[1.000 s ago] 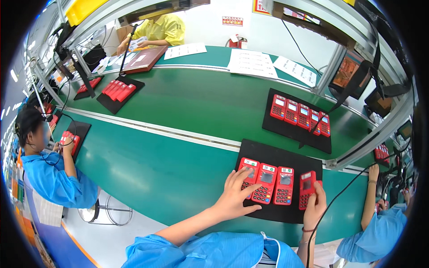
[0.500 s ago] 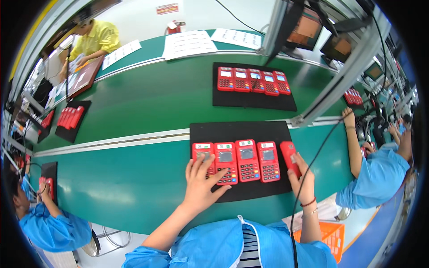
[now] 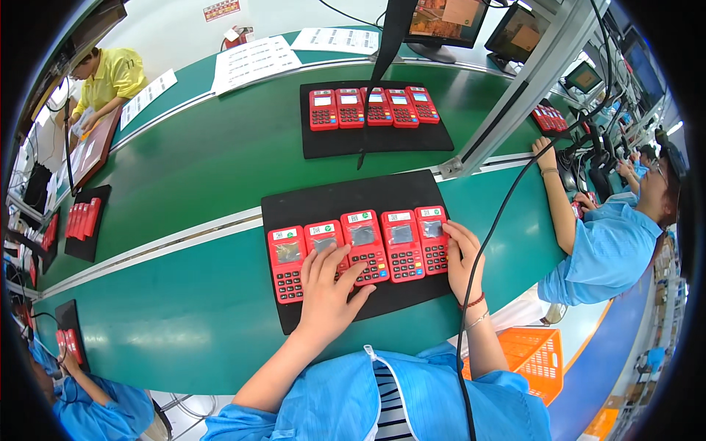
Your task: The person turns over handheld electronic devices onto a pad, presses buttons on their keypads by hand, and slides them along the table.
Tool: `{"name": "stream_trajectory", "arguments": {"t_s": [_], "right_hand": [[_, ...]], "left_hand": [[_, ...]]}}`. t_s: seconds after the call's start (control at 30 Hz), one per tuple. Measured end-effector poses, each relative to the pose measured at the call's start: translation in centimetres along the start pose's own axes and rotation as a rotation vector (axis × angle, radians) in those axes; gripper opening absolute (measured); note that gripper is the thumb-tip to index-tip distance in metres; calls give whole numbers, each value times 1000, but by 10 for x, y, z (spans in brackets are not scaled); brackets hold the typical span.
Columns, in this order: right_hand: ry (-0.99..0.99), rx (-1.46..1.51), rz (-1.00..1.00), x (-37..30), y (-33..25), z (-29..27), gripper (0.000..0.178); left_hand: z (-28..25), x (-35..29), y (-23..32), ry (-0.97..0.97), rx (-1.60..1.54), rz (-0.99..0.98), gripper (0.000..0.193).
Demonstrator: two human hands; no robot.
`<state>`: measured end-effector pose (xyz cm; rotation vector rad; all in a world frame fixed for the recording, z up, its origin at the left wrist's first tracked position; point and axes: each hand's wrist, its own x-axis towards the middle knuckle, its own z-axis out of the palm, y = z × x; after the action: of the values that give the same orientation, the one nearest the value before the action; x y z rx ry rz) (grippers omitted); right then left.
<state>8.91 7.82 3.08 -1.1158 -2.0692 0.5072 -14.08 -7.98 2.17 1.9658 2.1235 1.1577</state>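
Observation:
A row of several red handheld card terminals [image 3: 362, 237] with grey screens and dark keypads lies face up on a black mat [image 3: 346, 187]. Spread fingers of my left hand [image 3: 326, 298] rest over the second terminal from the left [image 3: 321, 231], hiding much of its keypad. The leftmost terminal [image 3: 287, 253] lies beside that hand. At the right end, my right hand [image 3: 465, 266] has its fingers stretched along the right edge of the last terminal [image 3: 432, 229], touching it. That terminal lies flat beside its neighbour [image 3: 401, 235].
A second black mat [image 3: 323, 147] with more red terminals lies beyond the metal rail. A black cable [image 3: 491, 242] hangs across my right arm. A metal post [image 3: 507, 103] rises at the right. Co-workers sit on both sides; an orange crate [image 3: 526, 360] stands below.
The rightmost terminal, tilted in my right hand before, now lies flat in the row, and that hand's fingers have straightened. My left hand has moved onto the second terminal. The whole view has shifted.

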Motion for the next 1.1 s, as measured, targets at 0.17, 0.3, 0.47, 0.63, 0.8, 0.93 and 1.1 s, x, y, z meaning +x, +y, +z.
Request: {"name": "stream_trajectory", "arguments": {"t_s": [0.17, 0.3, 0.47, 0.63, 0.8, 0.93, 1.1], "right_hand": [[-180, 14, -17, -21, -11, -12, 86], [-229, -41, -81, -15, -24, -2, 104], [-242, -7, -89, 0, -16, 3, 102], [-267, -36, -121, -3, -14, -8, 93], [-290, -93, -190, -5, -14, -37, 63], [-257, -103, -229, -5, -2, -36, 54], [-318, -147, -257, 8, -10, -34, 53]], "left_hand": [[-45, -28, 2, 126, 104, -137, 57], [-42, -45, -7, 107, 112, -311, 65], [-36, -35, -19, 159, 123, -313, 59], [-51, -34, -15, 101, 139, -263, 56], [-64, -44, -25, 38, 162, -57, 36], [-63, -34, -31, 11, 170, -36, 35], [-68, -27, -26, -61, 222, -29, 32]]}}
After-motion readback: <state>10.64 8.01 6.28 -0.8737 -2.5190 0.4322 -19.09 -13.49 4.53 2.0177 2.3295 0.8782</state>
